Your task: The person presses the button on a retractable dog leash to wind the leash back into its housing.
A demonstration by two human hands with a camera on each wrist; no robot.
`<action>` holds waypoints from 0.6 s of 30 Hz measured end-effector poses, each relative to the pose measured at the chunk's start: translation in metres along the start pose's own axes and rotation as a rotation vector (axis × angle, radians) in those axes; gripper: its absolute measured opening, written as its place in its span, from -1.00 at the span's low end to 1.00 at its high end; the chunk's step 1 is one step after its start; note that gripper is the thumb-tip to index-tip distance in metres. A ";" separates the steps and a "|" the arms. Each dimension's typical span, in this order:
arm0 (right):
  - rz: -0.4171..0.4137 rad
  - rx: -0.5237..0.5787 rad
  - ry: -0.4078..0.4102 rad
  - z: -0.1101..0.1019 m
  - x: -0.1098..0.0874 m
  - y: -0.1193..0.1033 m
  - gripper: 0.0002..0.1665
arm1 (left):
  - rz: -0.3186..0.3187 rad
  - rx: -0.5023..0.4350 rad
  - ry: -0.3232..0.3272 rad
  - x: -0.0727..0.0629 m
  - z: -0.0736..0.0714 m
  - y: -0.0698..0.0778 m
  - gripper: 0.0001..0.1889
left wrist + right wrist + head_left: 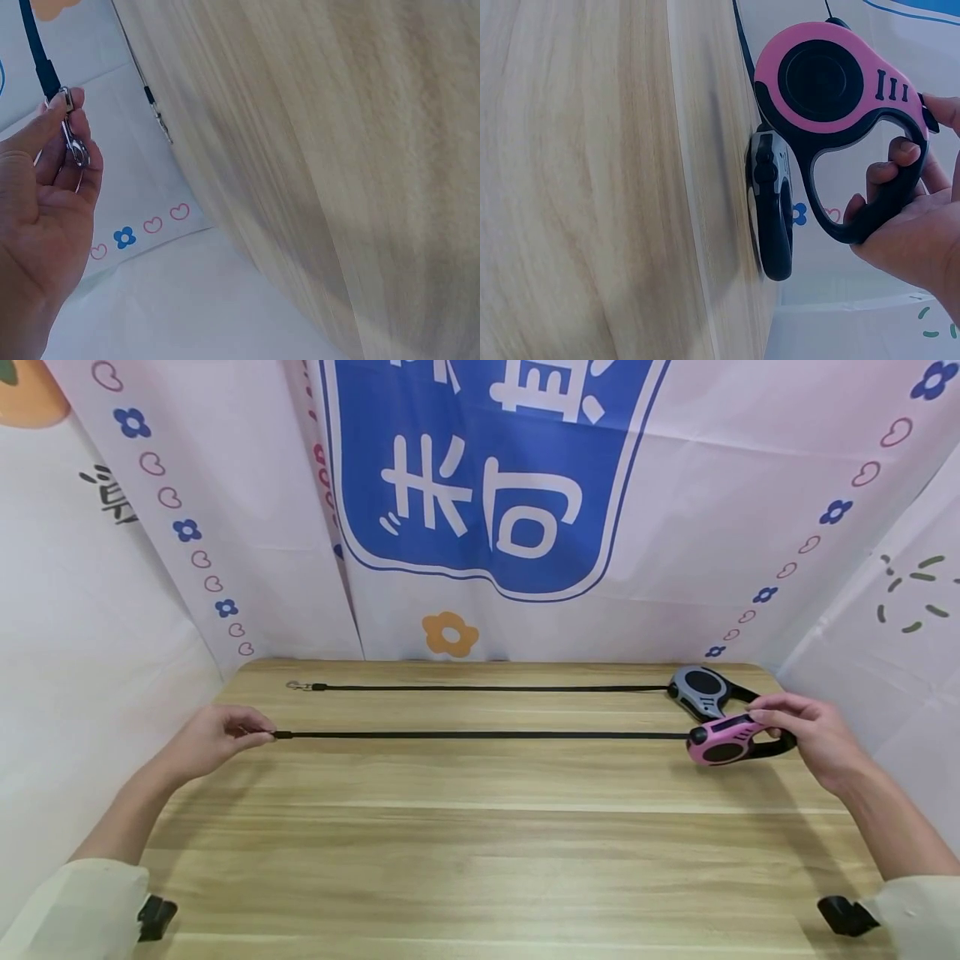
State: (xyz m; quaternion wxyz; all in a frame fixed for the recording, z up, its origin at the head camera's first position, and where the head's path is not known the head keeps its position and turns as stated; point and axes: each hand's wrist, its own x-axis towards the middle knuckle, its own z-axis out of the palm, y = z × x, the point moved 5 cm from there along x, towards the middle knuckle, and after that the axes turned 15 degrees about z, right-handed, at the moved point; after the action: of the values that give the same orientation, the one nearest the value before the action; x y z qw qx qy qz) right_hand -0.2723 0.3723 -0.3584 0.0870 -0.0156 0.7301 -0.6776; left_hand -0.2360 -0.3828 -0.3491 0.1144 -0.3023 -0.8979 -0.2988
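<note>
My right hand [817, 735] grips the black handle of a pink and black retractable dog leash [723, 741], fingers curled through its loop in the right wrist view. My thumb rests by the button on the handle. From the casing a black strap [480, 735] runs straight across to my left hand [213, 739]. There my fingers and thumb pinch the metal snap hook [75, 146] at the strap's end. Behind it, a grey and black retractable leash [701, 689] lies on the table, its strap [495, 688] drawn out leftward to a metal clip [297, 686].
The wooden table [480, 860] reaches back to a printed cloth wall [480, 635], with white cloth [90, 693] on the left side too. Black wrist mounts [156, 917] sit at both sleeves. In the right wrist view, the grey leash stands close beside the pink one.
</note>
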 end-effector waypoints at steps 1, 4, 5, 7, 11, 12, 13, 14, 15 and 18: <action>-0.001 0.000 0.001 0.000 0.000 0.000 -0.66 | -0.017 -0.017 -0.004 0.000 0.000 0.000 -0.95; -0.006 0.000 -0.005 0.001 0.001 -0.001 -0.67 | -0.051 -0.068 -0.012 -0.002 0.001 -0.001 -0.94; -0.007 0.002 -0.005 0.001 0.000 -0.001 -0.67 | -0.043 -0.073 -0.015 -0.002 0.001 -0.001 -0.94; -0.008 0.003 -0.005 0.002 0.000 -0.001 -0.67 | -0.024 -0.078 -0.018 -0.001 0.002 0.000 -0.94; -0.006 0.002 -0.002 0.003 0.000 -0.002 -0.66 | 0.039 -0.094 -0.032 0.001 0.005 0.001 -0.92; -0.005 0.003 0.000 0.004 0.000 -0.002 -0.65 | 0.053 -0.101 -0.036 0.002 0.006 0.002 -0.89; -0.003 0.003 0.003 0.004 0.000 -0.002 -0.64 | 0.067 -0.107 -0.039 0.002 0.007 0.002 -0.87; -0.003 0.004 0.004 0.004 0.000 -0.002 -0.64 | 0.082 -0.113 -0.042 0.003 0.007 0.003 -0.85; -0.002 0.002 0.007 0.004 0.000 -0.002 -0.63 | 0.093 -0.117 -0.044 0.003 0.008 0.003 -0.81; 0.000 0.003 0.009 0.004 0.000 -0.002 -0.62 | 0.110 -0.121 -0.038 0.004 0.008 0.005 -0.79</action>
State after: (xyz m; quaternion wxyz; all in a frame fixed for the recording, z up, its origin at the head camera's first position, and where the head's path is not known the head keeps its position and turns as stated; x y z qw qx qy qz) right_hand -0.2715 0.3677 -0.3564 0.0836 -0.0124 0.7295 -0.6788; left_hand -0.2367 -0.3728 -0.3514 0.0953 -0.3631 -0.8622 -0.3401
